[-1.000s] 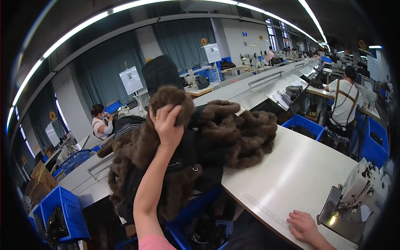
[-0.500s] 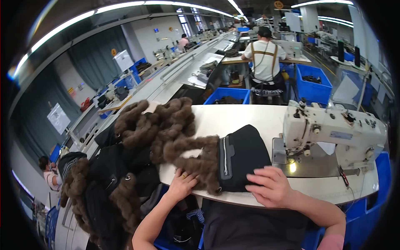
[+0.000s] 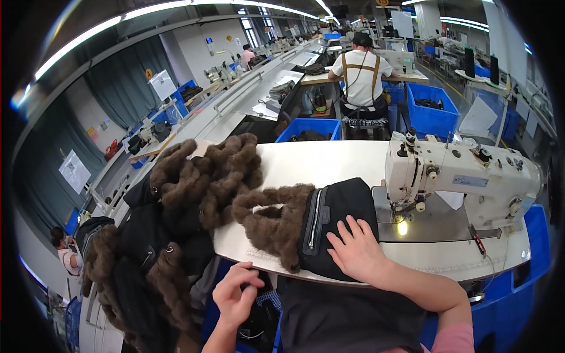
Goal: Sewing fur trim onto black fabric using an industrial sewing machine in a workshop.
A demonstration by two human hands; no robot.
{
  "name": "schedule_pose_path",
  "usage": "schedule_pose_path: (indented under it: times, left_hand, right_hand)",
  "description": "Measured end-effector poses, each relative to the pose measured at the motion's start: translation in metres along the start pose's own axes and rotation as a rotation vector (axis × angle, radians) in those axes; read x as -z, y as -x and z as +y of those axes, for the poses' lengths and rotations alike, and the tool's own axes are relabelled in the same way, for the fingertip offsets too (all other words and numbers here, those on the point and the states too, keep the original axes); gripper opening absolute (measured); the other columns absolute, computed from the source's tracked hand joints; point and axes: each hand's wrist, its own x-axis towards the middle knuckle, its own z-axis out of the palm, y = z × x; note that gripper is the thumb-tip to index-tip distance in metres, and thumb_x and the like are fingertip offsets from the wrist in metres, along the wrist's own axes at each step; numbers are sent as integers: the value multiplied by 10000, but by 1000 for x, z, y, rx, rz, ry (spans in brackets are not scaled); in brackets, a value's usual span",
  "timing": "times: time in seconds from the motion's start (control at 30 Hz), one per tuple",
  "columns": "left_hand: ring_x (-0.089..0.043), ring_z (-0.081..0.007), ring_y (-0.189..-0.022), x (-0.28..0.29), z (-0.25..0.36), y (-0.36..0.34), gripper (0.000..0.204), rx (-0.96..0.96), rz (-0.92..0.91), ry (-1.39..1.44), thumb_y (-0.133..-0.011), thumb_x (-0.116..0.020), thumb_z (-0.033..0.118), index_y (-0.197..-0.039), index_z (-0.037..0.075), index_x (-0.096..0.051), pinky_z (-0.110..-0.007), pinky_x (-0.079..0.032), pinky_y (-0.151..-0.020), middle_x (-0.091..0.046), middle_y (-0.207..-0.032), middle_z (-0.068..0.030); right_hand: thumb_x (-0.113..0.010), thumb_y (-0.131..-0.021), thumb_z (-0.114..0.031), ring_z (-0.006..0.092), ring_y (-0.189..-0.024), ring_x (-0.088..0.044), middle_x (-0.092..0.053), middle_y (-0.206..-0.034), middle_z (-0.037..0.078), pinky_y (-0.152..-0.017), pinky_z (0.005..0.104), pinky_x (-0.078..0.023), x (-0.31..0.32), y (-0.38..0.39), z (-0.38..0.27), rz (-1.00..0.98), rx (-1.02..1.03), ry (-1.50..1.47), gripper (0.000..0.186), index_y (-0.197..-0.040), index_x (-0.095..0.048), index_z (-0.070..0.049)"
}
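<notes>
My right hand (image 3: 357,252) lies open, fingers spread, on a black fabric piece (image 3: 347,194) with a silver zip and a brown fur loop (image 3: 259,229) at its left, lying on the worktable. My left hand (image 3: 238,294) is at the table's front edge, below the fur, with fingers loosely bent, apart and holding nothing. To the left lies a heap of black pieces (image 3: 141,235) and brown fur (image 3: 182,182). A white industrial sewing machine (image 3: 465,173) stands right of the black piece, its lamp lit over a metal plate. Red-handled snips (image 3: 484,244) lie before it.
The white worktable (image 3: 294,162) has blue crates (image 3: 428,112) beyond it and below. A co-worker (image 3: 359,82) sits ahead, back turned; another person (image 3: 66,253) is at the left. A long white rail table (image 3: 223,106) runs back, and a thread stand (image 3: 479,73) stands at the right.
The view has swung right. The fur piece my left hand held up now lies on the table, let go; that hand moved down to the edge. My right hand moved onto the black piece.
</notes>
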Motion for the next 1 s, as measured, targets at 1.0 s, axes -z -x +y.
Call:
schedule_pose_path:
  times: [1.0]
  left_hand:
    - [-568,-124,-908,-47,91,-7,72,-1260,493,744,-899,-543,51,-967,72,-548,-270,-430,-917,-549,-881,5]
  right_hand:
    - [-665,-852,-238,332,-1123,-569,-647,-1132,151,-1013,519,-369,16,-3,-19,10,-50,-250,272,-1058,-667,-60]
